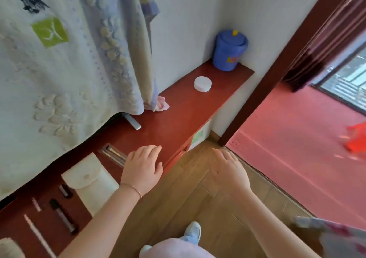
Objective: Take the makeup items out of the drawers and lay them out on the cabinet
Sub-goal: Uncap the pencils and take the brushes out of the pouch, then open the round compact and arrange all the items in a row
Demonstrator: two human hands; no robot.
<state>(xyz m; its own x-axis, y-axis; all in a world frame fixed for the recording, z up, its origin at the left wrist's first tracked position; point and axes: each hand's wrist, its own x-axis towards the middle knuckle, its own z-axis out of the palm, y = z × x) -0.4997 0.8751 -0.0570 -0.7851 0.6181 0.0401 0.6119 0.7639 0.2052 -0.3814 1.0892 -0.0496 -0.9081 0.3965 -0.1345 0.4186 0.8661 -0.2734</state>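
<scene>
The cabinet top is looking like smooth, shiny red-brown wood. The cloth hanging over it is looking soft and bumpy, and the floor is showing matt wooden boards. The blue tub is looking like smooth plastic.

The red cabinet has one white pouch, one white round jar, one blue pot, and two dark tubes.

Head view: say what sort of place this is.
Probably a room in a home: a red wooden cabinet against the wall, a towel-like cloth hanging over it, wood flooring, a curtained window.
</scene>
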